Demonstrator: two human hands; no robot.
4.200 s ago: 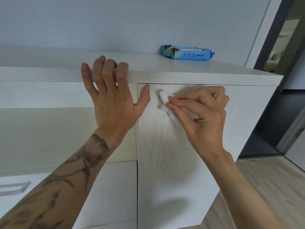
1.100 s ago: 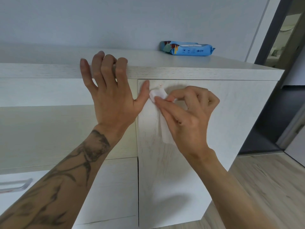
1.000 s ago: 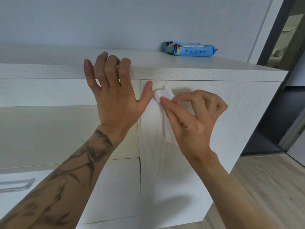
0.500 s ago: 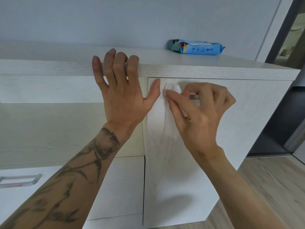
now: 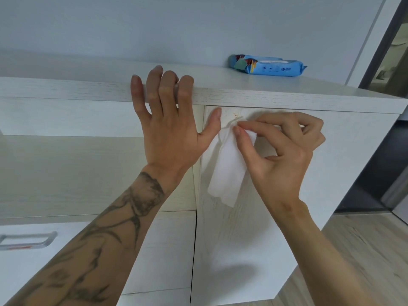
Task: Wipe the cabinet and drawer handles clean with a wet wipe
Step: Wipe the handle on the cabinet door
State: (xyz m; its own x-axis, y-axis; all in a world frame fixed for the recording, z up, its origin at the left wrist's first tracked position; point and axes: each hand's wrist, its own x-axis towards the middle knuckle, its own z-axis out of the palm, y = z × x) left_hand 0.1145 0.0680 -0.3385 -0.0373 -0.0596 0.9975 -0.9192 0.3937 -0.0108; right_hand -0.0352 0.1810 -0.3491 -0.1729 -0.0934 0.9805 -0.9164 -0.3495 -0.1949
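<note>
My right hand (image 5: pixel 284 155) pinches a white wet wipe (image 5: pixel 227 171) against the top left corner of the white cabinet door (image 5: pixel 254 228), and the wipe's loose end hangs down the door. A small reddish mark (image 5: pixel 235 115) shows on the door just above the wipe. My left hand (image 5: pixel 170 124) lies flat with spread fingers hooked over the cabinet top's front edge, its thumb touching the door's corner. Low at the left, a silver drawer handle (image 5: pixel 26 240) sits on a drawer front. Any handle on the door is hidden by my right hand.
A blue pack of wet wipes (image 5: pixel 267 65) lies on the cabinet top (image 5: pixel 242 85) near the wall. At the right is a dark doorway (image 5: pixel 388 129), with wooden floor (image 5: pixel 364 250) below it.
My right hand has slid the wipe back and forth near the door's top corner, and more of the wipe now hangs loose. The view has shifted slightly. My left hand has stayed put.
</note>
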